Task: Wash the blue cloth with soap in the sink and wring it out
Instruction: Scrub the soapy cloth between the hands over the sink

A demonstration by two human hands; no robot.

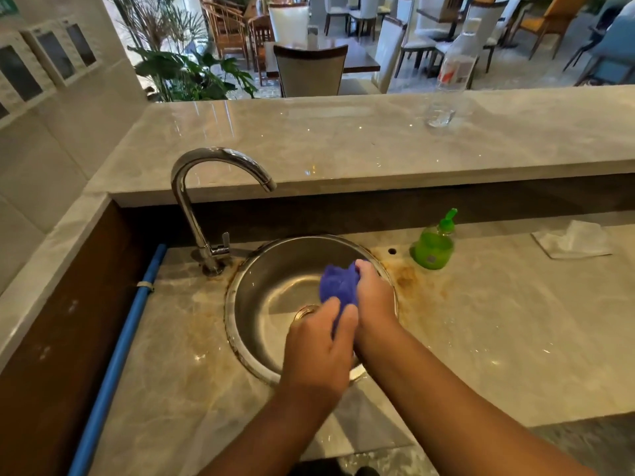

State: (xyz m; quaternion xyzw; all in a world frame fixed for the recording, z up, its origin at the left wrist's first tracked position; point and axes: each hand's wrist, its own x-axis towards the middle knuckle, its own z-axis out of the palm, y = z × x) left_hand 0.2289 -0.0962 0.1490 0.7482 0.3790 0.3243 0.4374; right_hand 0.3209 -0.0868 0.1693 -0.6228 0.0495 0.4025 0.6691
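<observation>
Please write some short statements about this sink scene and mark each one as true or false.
1. The left hand and the right hand both hold the blue cloth over the sink. True.
2. Water is running from the tap. False: no stream is visible.
3. The green soap bottle stands on the counter, right of the sink. True.
4. The white cloth lies in the sink. False: it lies on the counter, far right.

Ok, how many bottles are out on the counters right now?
2. The green soap pump bottle stands on the lower counter just right of the sink; a clear plastic bottle stands on the raised ledge behind. None seems hidden.
</observation>
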